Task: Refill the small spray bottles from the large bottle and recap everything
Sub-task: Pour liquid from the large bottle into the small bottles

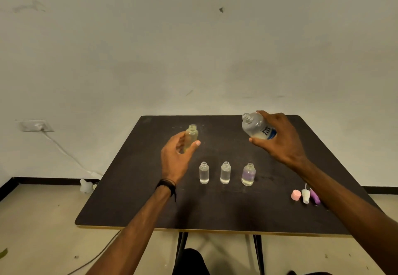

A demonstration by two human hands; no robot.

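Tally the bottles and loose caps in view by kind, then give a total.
Small spray bottles, uncapped: 4, with three standing on the table and one in the left hand
Large bottle, uncapped, in the right hand: 1
Loose caps and spray tops by the right forearm: 3 visible, pink, white, purple
Total: 8

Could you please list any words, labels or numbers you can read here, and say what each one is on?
"re" over "nu": dark letters on the label of the large bottle gripped in the right hand; the hand covers the rest.
Small bottles, caps and table: no text visible.
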